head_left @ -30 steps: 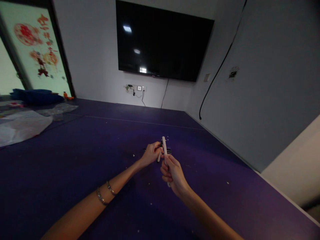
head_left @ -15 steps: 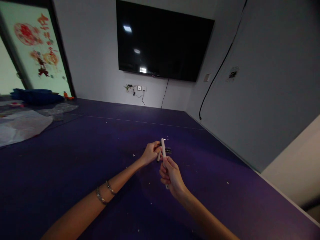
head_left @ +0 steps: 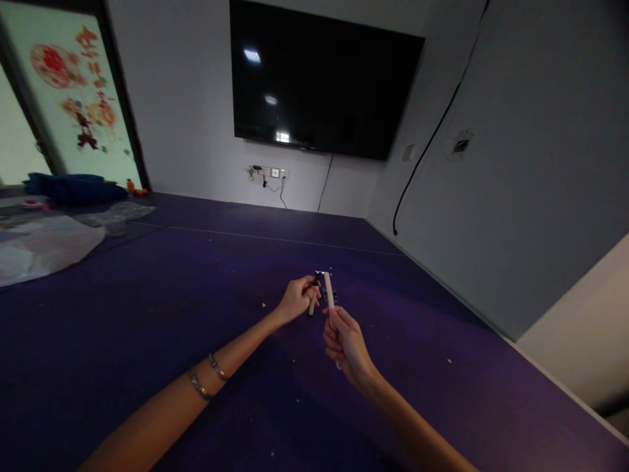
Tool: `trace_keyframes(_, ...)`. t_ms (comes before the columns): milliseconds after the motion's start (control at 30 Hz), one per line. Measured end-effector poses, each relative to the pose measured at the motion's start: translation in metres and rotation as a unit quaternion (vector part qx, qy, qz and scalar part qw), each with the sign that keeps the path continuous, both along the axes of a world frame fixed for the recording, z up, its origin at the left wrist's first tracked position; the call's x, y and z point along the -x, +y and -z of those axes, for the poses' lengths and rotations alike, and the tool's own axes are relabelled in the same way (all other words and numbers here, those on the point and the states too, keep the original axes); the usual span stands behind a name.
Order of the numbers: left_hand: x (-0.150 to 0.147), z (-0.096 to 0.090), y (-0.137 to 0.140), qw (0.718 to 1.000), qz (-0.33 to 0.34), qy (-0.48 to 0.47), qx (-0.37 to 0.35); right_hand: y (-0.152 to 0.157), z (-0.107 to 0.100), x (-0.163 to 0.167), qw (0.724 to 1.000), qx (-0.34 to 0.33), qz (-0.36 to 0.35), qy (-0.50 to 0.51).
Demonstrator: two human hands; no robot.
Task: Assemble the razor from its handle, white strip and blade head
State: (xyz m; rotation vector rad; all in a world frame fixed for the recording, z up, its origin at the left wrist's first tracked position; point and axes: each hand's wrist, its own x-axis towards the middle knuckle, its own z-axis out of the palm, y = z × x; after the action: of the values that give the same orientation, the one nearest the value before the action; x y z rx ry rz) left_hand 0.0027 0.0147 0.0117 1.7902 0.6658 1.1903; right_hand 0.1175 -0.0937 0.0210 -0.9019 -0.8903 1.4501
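Closed fingers of my left hand grip a small razor-like tool with a pale handle, a black neck and dark end; a bright edge shows at its top. My right hand is wrapped round a long, slim white stick, held upright. Its lower end, which seems to have a hole, sticks out below the fist. The stick's top stands just right of the razor-like tool's head; I cannot tell whether they touch. Behind the stick, a small dark object lies on the purple mat.
Small white bits are scattered on the mat. Clear plastic and white sheeting lie at the left, near a dark blue bundle and a small orange object. A television hangs on the wall; a black cable runs down at right.
My right hand and the white stick have moved slightly right, uncovering the head of the razor-like tool. My left hand has stayed nearly in place.
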Motion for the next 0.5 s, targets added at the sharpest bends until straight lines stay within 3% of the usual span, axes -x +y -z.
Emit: trace_keyframes(500,-0.0002,-0.0021,-0.001,1.0,0.0,0.018,-0.014,0.0041,-0.0032,-0.0001,1.0,-0.013,0.01,0.011)
